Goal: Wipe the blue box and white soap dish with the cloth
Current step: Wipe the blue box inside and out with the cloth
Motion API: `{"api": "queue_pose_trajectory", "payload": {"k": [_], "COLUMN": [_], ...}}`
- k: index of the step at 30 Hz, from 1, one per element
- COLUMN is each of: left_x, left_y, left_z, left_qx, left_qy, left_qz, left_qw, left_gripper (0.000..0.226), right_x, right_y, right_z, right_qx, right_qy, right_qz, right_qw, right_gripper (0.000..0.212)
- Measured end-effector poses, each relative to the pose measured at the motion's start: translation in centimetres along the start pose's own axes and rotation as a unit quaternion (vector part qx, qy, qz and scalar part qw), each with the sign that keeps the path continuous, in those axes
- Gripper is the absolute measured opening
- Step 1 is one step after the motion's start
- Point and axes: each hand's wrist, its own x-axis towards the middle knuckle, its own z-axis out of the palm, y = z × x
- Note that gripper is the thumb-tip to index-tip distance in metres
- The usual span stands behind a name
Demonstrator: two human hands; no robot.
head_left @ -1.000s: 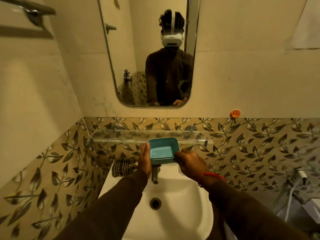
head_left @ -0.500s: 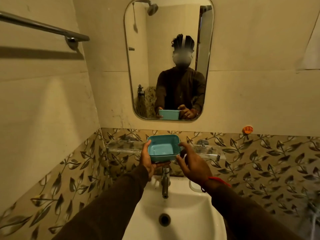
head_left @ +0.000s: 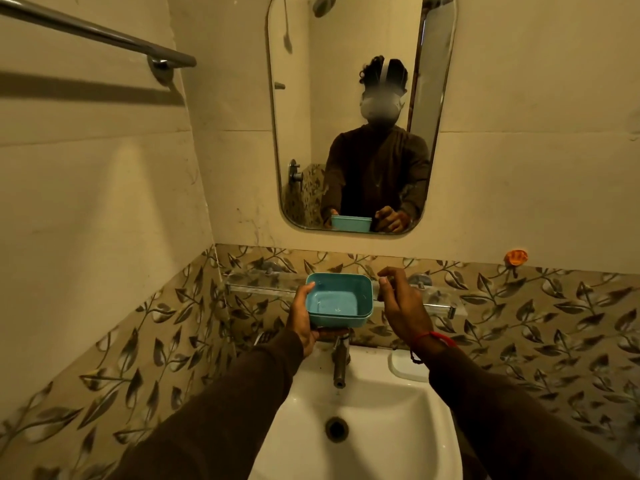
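Blue box (head_left: 338,304) sits cupped in the left hand (head_left: 302,319) above the tap (head_left: 340,361); right hand (head_left: 401,303) hovers just beside it, fingers loosely curled, holding nothing.

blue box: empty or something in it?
Empty, apart from a few pale specks. The blue box is held open side up by the left hand, and its bare floor shows. What the specks are, cannot tell.

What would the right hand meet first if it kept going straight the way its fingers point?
Probably the glass shelf on the tiled wall: the right hand points up and forward, just right of the blue box, without touching it. Depth is unclear.
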Motion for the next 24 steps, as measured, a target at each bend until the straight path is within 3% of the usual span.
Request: {"api": "queue_pose_trajectory", "payload": {"k": [8,24], "left_x": [-1.6,-6.3], "left_y": [-0.9,2.0], "left_z": [-6.4,-17.2], "left_qx": [-0.018,-0.091], "left_qy": [0.064,0.2], "left_qz": [-0.024,0.059], "left_qw": [0.998,0.974], "left_gripper": [0.051,0.05], "right_x": [-0.9,-2.3], "right_y": [0.0,-2.3], "right_z": [4.6,16.0], "right_qx": [0.023,0.033], "right_qy": [-0.055,-0.172], "right_qz": [0.01,0.011], "right_qw": [0.998,0.984], "right_gripper": [0.013,0.019]}}
